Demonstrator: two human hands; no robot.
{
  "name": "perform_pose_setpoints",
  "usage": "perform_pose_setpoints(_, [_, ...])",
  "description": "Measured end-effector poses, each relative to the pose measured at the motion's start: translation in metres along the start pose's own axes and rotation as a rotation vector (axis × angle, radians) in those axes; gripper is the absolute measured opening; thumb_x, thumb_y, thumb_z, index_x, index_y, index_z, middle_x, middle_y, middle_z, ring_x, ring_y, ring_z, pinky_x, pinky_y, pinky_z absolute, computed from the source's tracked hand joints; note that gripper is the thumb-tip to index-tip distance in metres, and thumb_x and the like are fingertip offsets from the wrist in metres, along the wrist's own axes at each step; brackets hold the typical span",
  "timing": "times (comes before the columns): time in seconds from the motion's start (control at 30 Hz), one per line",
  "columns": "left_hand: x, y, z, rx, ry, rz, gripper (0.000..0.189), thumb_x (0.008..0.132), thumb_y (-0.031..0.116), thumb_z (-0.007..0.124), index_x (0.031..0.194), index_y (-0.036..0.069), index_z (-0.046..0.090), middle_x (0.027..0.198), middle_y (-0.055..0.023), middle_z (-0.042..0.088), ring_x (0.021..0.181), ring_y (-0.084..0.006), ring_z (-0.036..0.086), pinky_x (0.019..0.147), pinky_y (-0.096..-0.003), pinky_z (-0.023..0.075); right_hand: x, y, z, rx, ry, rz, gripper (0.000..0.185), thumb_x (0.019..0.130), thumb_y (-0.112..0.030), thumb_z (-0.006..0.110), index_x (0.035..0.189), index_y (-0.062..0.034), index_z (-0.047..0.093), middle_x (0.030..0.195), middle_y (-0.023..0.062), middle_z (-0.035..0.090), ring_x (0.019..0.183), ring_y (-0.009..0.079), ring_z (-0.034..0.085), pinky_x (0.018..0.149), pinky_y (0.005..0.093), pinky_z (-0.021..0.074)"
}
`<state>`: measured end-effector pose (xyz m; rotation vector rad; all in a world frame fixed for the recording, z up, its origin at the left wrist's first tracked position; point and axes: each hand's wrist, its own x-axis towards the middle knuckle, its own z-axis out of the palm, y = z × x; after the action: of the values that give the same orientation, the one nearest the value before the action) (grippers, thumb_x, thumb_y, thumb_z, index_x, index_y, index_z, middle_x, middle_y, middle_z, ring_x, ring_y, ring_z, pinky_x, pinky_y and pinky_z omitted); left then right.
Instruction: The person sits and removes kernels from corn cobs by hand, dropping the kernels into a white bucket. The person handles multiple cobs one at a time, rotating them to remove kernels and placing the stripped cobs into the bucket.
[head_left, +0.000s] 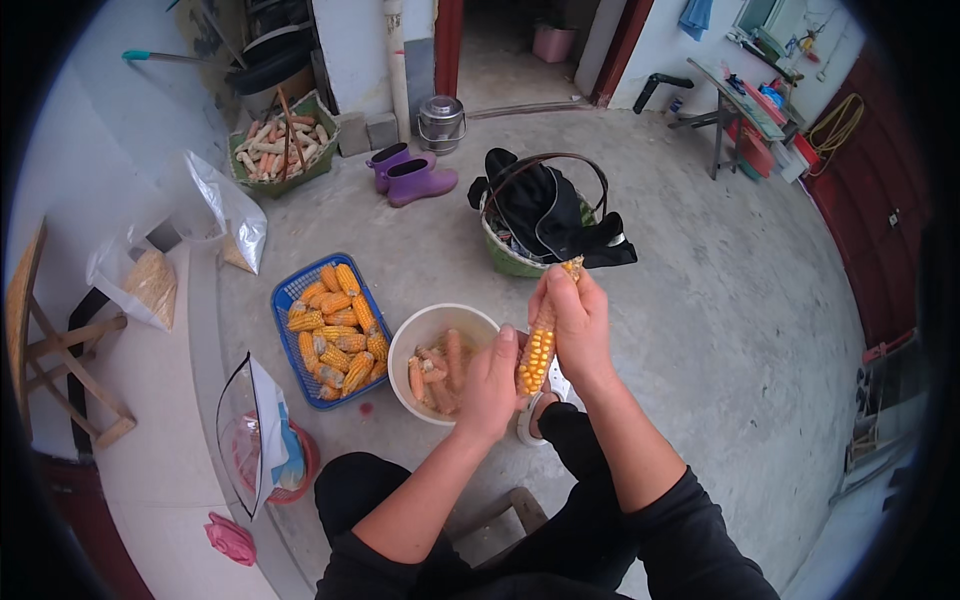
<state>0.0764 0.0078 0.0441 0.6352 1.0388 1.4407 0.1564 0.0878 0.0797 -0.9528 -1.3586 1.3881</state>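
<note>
A partly shelled corn cob (537, 361) is held aslant between my hands, to the right of a white bucket. Yellow kernels cover much of its lower part, while a stretch above is bare. My right hand (583, 330) grips the upper part, and the tip pokes out above the fingers. My left hand (489, 386) is around the lower end, thumb up, its fingers mostly hidden behind the cob. Inside the white bucket (401, 328) lie several stripped cobs (454, 356), partly covered by my left hand. Left of it, a blue plastic basket (283, 319) holds several unshelled corn ears (341, 319).
Beyond my hands stands a green handled basket (501, 253) with a black garment (536, 210). Purple boots (420, 184) and a metal pail (442, 127) are near the doorway. Farther left are a basket of bare cobs (319, 169), bags (154, 285) and a red basket (307, 457).
</note>
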Motion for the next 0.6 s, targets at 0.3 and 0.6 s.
perform_pose_setpoints(0.3, [0.001, -0.005, 0.002, 0.169, -0.012, 0.115, 0.038, 0.099, 0.033, 0.029, 0.095, 0.002, 0.051, 0.067, -0.0020, 0.052, 0.048, -0.0042, 0.036, 0.044, -0.0191, 0.0300, 0.002, 0.003, 0.002, -0.076, 0.281, -0.130, 0.024, 0.092, -0.020, 0.049, 0.075, -0.0032, 0.046, 0.058, 0.0026, 0.053, 0.051, 0.0070, 0.049, 0.048, 0.0228, 0.0394])
perform_pose_setpoints(0.6, [0.003, -0.004, 0.002, 0.187, 0.043, 0.113, 0.033, 0.100, 0.029, 0.030, 0.092, 0.003, 0.050, 0.063, -0.0027, 0.052, 0.045, -0.0039, 0.038, 0.041, -0.0188, 0.0292, 0.002, 0.004, 0.001, -0.132, 0.216, -0.130, 0.026, 0.093, -0.023, 0.047, 0.075, -0.0056, 0.046, 0.060, 0.0023, 0.052, 0.051, 0.0066, 0.046, 0.046, 0.0219, 0.0365])
